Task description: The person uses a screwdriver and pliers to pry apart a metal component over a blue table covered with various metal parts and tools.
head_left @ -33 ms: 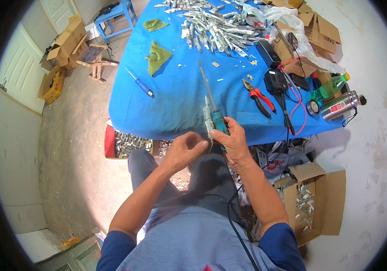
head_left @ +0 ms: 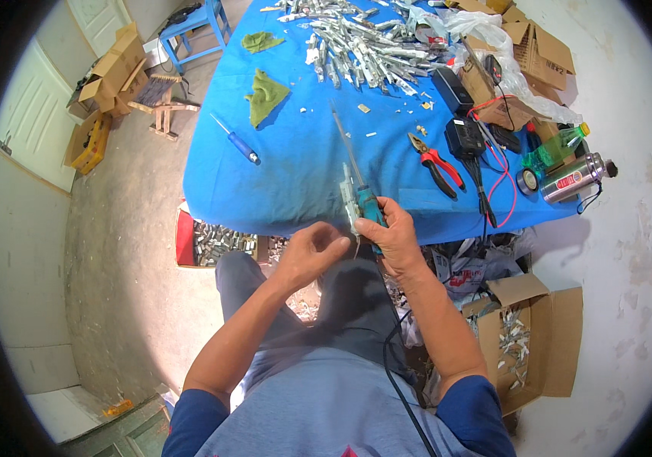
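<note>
My right hand (head_left: 393,238) is closed around the teal handle of a soldering iron (head_left: 368,204), whose long metal shaft points away over the table and whose black cord runs down past my lap. Against the handle, the same hand also keeps a narrow whitish-grey strip-like part (head_left: 349,199) with a thin piece trailing from its near end. My left hand (head_left: 312,255) is beside that near end, thumb and fingers curled together. Whatever its fingertips hold, if anything, cannot be made out. Both hands are at the near edge of the blue-covered table (head_left: 303,183).
A heap of similar grey-white parts (head_left: 372,53) lies at the back. Red-handled pliers (head_left: 439,166), black adapters (head_left: 465,139), a steel flask (head_left: 573,179) and a green bottle (head_left: 558,148) are rightward. A blue screwdriver (head_left: 241,145) and green cloth (head_left: 266,97) lie left. Below right stands a cardboard box (head_left: 558,343).
The iron's shaft and the strip-like part have tilted very slightly to the left. Both hands stay almost where they were.
</note>
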